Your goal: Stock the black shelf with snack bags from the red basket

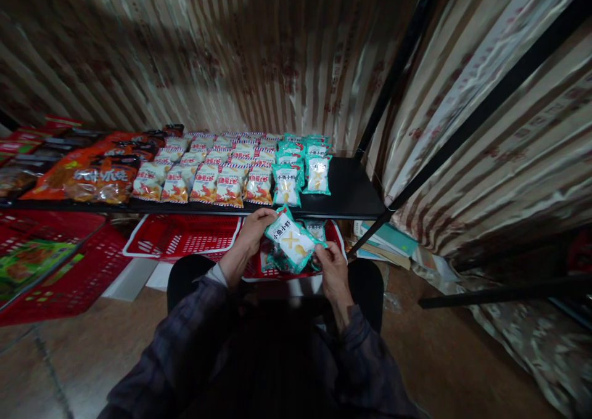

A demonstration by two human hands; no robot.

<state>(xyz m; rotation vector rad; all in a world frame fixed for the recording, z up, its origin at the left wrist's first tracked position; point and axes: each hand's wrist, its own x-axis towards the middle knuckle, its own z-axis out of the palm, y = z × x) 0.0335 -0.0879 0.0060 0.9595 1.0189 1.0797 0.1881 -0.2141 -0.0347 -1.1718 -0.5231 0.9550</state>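
A teal and white snack bag hangs tilted between my two hands, just in front of the shelf edge. My left hand pinches its upper left corner. At its lower right corner, the fingers of my right hand are closed on it. Below the bag is a red basket with more teal bags inside, partly hidden by the held one. On the black shelf, similar teal bags stand in rows, beside rows of white and red snack bags.
Orange bags lie further left on the shelf. Below are another red basket and a large red basket with green packs. Black metal posts and striped curtains surround the shelf. Papers lie at right.
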